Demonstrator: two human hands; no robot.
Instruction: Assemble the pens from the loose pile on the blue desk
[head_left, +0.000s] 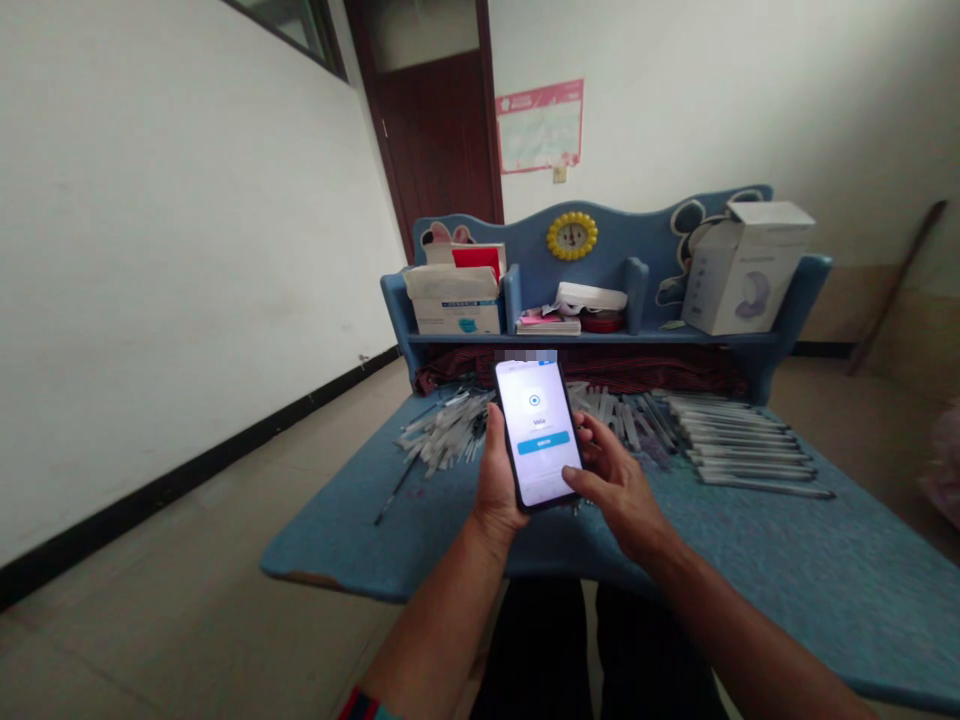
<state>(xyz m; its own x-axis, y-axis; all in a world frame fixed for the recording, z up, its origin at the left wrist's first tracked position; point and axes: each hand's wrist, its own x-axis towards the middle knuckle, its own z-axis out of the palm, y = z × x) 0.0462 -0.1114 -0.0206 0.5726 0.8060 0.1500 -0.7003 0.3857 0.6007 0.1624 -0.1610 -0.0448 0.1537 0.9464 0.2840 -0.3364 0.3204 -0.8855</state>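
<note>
A dark-edged phone with a lit screen is held upright over the near part of the blue desk. My left hand grips its left side and lower edge, the thumb along the side. At the right edge is my right hand, its thumb at the lower right of the screen and its fingers curled by the side. Behind the phone lie loose pens in a pile to the left, more pens in the middle, and a row of pens to the right.
On the desk's shelf stand an opened box, a stack of papers with a white case, and a tall white box. A dark red cloth lies beneath the shelf. A yellow clock hangs on the backboard.
</note>
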